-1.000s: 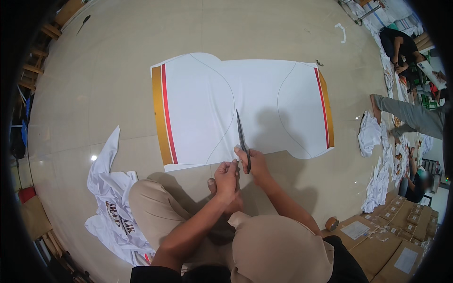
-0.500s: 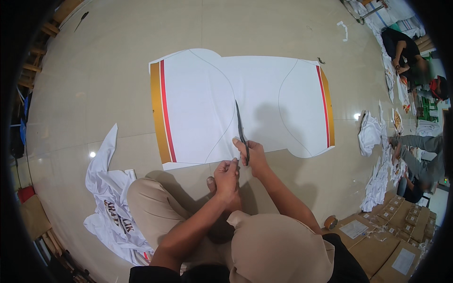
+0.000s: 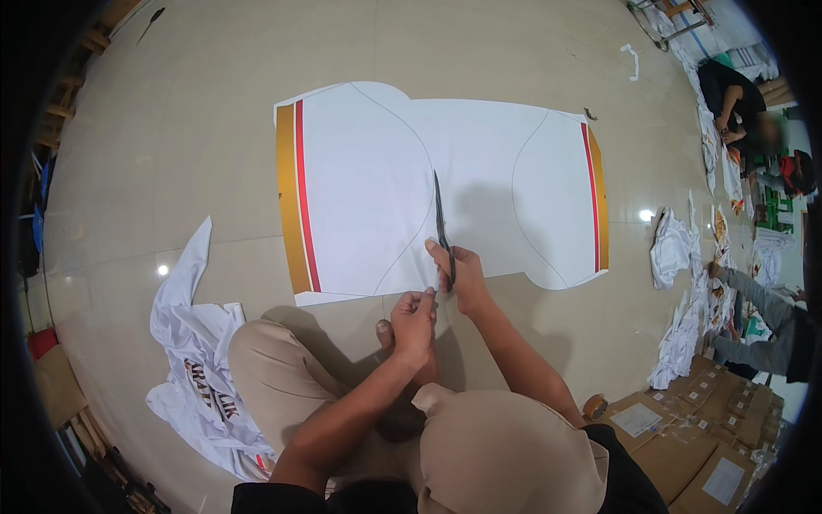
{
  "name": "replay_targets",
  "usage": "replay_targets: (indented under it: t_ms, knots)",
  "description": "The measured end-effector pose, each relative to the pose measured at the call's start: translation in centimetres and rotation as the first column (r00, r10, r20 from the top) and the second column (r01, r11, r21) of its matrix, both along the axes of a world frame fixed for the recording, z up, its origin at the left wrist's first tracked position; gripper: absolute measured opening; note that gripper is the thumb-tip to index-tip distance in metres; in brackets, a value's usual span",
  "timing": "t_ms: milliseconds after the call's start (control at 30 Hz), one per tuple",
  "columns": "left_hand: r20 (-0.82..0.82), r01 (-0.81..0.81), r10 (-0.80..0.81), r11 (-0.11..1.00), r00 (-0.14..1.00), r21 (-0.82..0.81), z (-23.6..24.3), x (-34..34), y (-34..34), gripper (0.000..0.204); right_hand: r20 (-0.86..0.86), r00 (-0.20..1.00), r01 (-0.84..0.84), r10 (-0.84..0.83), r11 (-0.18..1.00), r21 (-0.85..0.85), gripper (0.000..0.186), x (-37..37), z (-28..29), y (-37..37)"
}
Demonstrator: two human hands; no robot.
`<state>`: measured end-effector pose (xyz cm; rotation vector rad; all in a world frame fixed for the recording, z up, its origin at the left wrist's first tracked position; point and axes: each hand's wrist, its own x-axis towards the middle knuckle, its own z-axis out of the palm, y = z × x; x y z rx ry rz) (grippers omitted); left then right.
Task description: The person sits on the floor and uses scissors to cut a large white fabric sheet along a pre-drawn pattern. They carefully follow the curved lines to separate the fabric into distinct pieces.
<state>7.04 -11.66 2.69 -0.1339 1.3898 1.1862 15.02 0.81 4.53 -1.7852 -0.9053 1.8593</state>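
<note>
A white fabric panel (image 3: 360, 188) lies flat on the floor, with gold and red bands at its left and right ends and thin curved lines drawn on it. My right hand (image 3: 467, 278) is closed around the handles of dark scissors (image 3: 440, 210). Their blades point away from me over the middle of the panel, tip close to the left curved line. The blades look nearly together. At the panel's near edge, my left hand (image 3: 414, 319) pinches the fabric, just left of the scissors' handles.
Crumpled white garments (image 3: 201, 377) lie by my left knee. More white cloth (image 3: 676, 248) is heaped along the right, near other people. Cardboard boxes (image 3: 685, 454) and a tape roll (image 3: 595, 405) are at the lower right. A thin dark tool (image 3: 151, 24) rests at far left.
The scissors have slid slightly farther from me over the fabric. My left hand keeps its pinch at the near edge. At the right, a person in grey trousers has moved.
</note>
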Motion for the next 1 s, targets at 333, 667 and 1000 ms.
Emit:
replay_targets:
  t_ms: [333,667,1000]
  knots:
    - [0.011,-0.019,0.019,1.000,1.000,0.000,0.1,0.1,-0.2,0.022,0.022,1.000,0.000,0.000,1.000,0.001,0.049,-0.4,0.1,0.3]
    - [0.003,-0.006,0.006,0.999,1.000,-0.034,0.4,0.0,0.0,0.022,0.046,0.999,0.003,-0.003,1.000,-0.004,0.049,-0.7,0.5,0.2]
    - [0.008,-0.013,0.013,1.000,1.000,0.001,0.3,0.1,-0.2,0.023,0.004,1.000,-0.002,0.002,0.998,0.055,0.051,-1.1,0.1,1.4]
